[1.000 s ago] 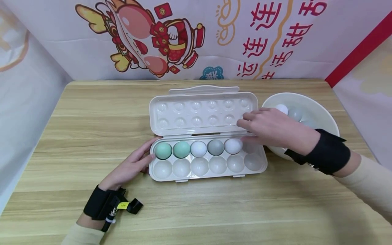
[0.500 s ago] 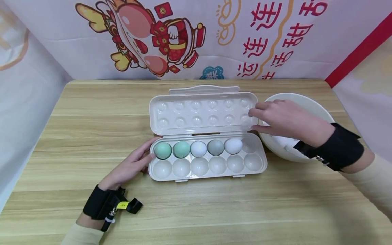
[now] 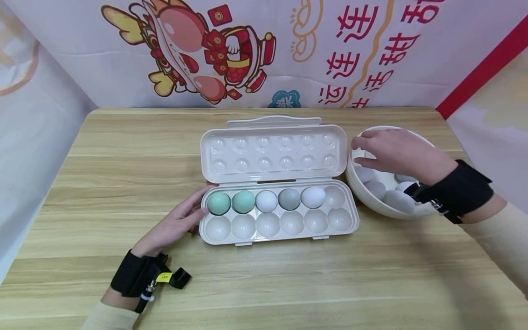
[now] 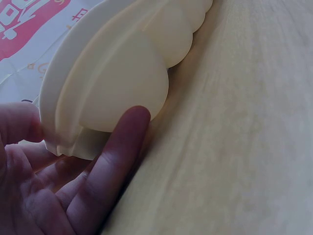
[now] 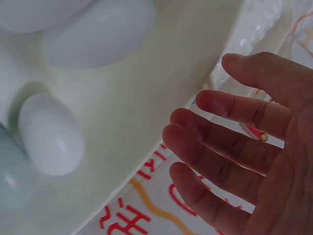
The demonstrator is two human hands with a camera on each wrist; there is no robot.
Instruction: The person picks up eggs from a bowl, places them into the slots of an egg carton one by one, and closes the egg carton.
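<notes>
A pale plastic egg box [image 3: 268,224] lies with its lid [image 3: 274,153] folded back. Its far row holds two green eggs [image 3: 219,203], two white eggs [image 3: 313,197] and a grey egg [image 3: 290,199]; the last cup on the right holds nothing, as does the near row. My left hand [image 3: 177,224] grips the box's left end, thumb at the rim and a finger against a cup [image 4: 132,83] in the left wrist view. Over the cream bowl [image 3: 373,204] hovers my right hand [image 3: 406,153], its loosely bent fingers [image 5: 220,166] holding nothing. White and grey eggs [image 3: 398,200] lie inside.
The bowl stands close against the box's right side on a wooden table [image 3: 264,284]. A printed cloth [image 3: 309,59] hangs behind the table's back edge. Black straps [image 3: 459,192] with small devices wrap both wrists.
My right hand has drawn back from beside the rightmost white egg in the box, moving right until it is over the bowl. My left hand stays on the box's end.
</notes>
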